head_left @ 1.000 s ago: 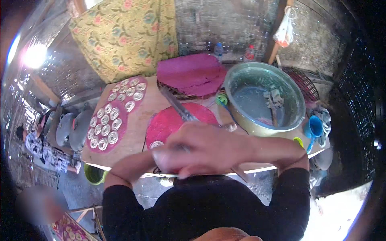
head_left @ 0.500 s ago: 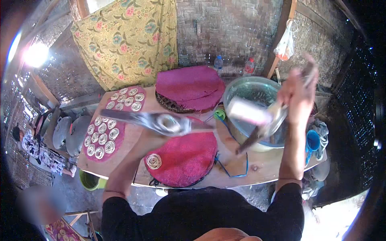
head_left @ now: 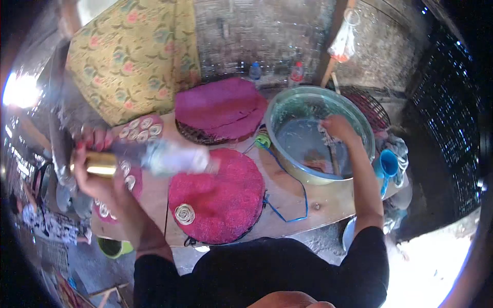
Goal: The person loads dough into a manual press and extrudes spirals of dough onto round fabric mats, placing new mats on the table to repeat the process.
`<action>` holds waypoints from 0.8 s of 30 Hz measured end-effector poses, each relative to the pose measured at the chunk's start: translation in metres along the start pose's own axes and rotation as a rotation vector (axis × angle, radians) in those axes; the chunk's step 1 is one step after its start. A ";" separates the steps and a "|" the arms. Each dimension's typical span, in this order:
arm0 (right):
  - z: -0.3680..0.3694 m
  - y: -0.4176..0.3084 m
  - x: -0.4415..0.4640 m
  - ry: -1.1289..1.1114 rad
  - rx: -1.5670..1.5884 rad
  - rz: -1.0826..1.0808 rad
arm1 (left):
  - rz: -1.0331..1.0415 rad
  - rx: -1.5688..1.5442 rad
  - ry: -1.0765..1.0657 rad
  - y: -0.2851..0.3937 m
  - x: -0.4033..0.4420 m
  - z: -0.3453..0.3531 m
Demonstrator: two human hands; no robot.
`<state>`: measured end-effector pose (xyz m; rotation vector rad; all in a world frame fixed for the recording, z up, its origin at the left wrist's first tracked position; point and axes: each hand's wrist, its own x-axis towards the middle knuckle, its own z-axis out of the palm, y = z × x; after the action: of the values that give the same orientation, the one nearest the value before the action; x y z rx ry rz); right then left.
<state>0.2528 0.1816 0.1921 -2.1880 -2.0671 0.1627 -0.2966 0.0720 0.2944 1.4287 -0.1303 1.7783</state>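
Note:
At the left, my left hand (head_left: 97, 159) is closed round a wooden press with a brass-coloured cylinder (head_left: 101, 165). A blurred, pale, dough-smeared part of the press (head_left: 177, 158) sticks out rightward above the pink cloth. My right hand (head_left: 336, 127) reaches into the big green-tinted basin (head_left: 275, 110), its fingers closed on whitish dough (head_left: 326, 137). Beneath that hand a stick-like thing lies in the basin. One coiled white noodle round (head_left: 185, 214) sits near the left edge of the round pink cloth (head_left: 226, 205).
Several coiled rounds lie on pink sheets (head_left: 134, 192) at the left. Purple-pink sheets (head_left: 218, 108) are stacked on a woven tray behind. A blue dipper (head_left: 387, 164) and cloths (head_left: 399, 149) are right of the basin. A blue cord (head_left: 306, 197) crosses the table (head_left: 287, 220).
My left hand has moved left and turned the press. My right hand has gone down into the basin, no longer holding the dough-smeared wooden part. The view has shifted.

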 end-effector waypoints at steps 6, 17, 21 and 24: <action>0.158 0.126 0.058 -0.460 0.155 0.308 | -0.172 0.157 0.434 -0.075 -0.065 0.065; 0.061 0.089 0.024 0.055 -0.439 0.235 | -0.814 -0.344 0.653 -0.274 -0.114 0.142; 0.018 0.096 0.014 0.069 -0.541 0.079 | -0.933 -0.317 0.642 -0.309 -0.121 0.153; 0.014 0.105 0.018 -0.025 -0.572 0.161 | -0.976 -0.338 0.672 -0.317 -0.124 0.155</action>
<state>0.3551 0.1938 0.1611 -2.6729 -2.1429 -0.4452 0.0274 0.1279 0.1165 0.4316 0.5141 1.2118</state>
